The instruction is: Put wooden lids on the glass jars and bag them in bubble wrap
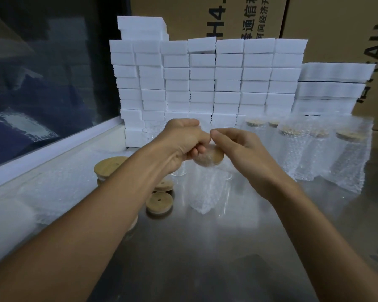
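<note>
— What's nearest on the bench (205, 247)?

— Bare steel, with two forearms reaching out over it. Beyond that, left of centre, loose wooden lids (159, 203) lie flat, some stacked, each with a small hole. A sheet of bubble wrap (59, 182) spreads along the left edge beside them.

— And the hands?

— Both are raised over the middle of the bench. The left hand (184, 140) has its fingers curled, pinching the top edge of a bubble wrap bag (202, 190). The right hand (238, 141) pinches the same edge from the other side, its fingertips just beside those of the left.

— Where's the jar?

— The lidded jar (210, 158) sits inside that bag, its wooden lid showing tilted just under the fingers. The bag hangs down toward the bench; I cannot tell whether it touches.

— Farther back?

— To the right, several bagged jars (345, 153) stand upright in a row. An empty glass jar (150, 132) stands behind the left hand. Behind everything rises a wall of stacked white foam blocks (205, 79), then cardboard boxes (227, 16) with print.
</note>
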Tool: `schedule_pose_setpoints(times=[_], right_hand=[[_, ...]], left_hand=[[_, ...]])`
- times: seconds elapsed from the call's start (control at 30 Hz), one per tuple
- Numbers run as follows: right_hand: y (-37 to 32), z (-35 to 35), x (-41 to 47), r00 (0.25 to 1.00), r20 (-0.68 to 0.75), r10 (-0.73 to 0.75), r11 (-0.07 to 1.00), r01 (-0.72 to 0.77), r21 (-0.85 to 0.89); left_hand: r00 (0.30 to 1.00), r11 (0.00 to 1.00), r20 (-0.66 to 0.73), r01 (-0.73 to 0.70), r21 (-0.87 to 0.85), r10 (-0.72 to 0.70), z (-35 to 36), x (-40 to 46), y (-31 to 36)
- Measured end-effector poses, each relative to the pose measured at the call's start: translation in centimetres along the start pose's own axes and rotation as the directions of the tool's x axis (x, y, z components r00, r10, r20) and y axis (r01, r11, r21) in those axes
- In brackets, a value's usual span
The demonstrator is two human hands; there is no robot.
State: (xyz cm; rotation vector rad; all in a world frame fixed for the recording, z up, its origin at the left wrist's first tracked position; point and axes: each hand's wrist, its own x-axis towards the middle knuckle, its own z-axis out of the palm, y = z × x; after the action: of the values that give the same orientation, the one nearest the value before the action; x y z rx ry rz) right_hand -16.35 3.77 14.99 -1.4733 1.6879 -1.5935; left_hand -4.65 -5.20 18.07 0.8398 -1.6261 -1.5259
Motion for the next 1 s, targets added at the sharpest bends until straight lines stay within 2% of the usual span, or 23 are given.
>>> schedule_pose_setpoints(times=[0.13, 0.23, 0.3, 0.47, 0.6, 0.67, 0.73, 0.8, 0.87, 1.0], right_hand=[[-0.2, -0.6, -0.4, 0.985, 0.118, -0.123, 0.964, 0.147, -0.220], [0.0, -0.7, -0.3, 0.970, 0.123, -0.209, 0.842, 0.243, -0.482], [0.3, -0.8, -0.2, 0.968, 0.108, -0.225, 0.807, 0.247, -0.536], [0.7, -1.1, 0.2, 0.958, 0.006, -0.286, 0.862, 0.260, -0.435], [1.2, -1.3, 0.4, 0.935, -0.213, -0.282, 0.914, 0.195, -0.354], [1.8, -1.5, 0.5, 0.955, -0.263, -0.137, 0.955, 0.057, -0.290], [2.3, -1.9, 0.6, 0.974, -0.194, 0.120, 0.956, -0.167, -0.243], [2.7, -1.9, 0.5, 0.956, -0.092, 0.280, 0.923, -0.294, -0.249], [3.3, -1.7, 0.8, 0.961, -0.057, 0.271, 0.941, -0.277, -0.194], [3.2, -1.6, 1.1, 0.977, -0.177, 0.117, 0.993, -0.115, 0.019]], left_hand=[[0.998, 0.997, -0.060, 0.001, -0.074, -0.006, -0.2, 0.2, -0.5], [0.997, 0.997, -0.081, -0.007, -0.078, 0.001, -0.4, 0.3, -0.6], [0.995, 0.999, -0.103, -0.018, -0.039, 0.014, -0.6, 0.3, -0.7], [0.984, 0.994, -0.158, -0.075, 0.084, 0.088, -0.9, 0.4, -1.3], [0.972, 0.978, -0.179, -0.123, 0.167, 0.153, -1.1, 0.4, -1.9], [0.964, 0.972, -0.187, -0.155, 0.180, 0.188, -1.1, 0.4, -2.1], [0.957, 0.963, -0.189, -0.181, 0.198, 0.218, -1.1, 0.5, -2.3], [0.948, 0.954, -0.203, -0.199, 0.225, 0.246, -1.0, 0.6, -2.7], [0.937, 0.946, -0.219, -0.219, 0.240, 0.272, -0.9, 0.8, -3.2], [0.931, 0.936, -0.209, -0.245, 0.252, 0.299, -0.6, 1.0, -3.9]])
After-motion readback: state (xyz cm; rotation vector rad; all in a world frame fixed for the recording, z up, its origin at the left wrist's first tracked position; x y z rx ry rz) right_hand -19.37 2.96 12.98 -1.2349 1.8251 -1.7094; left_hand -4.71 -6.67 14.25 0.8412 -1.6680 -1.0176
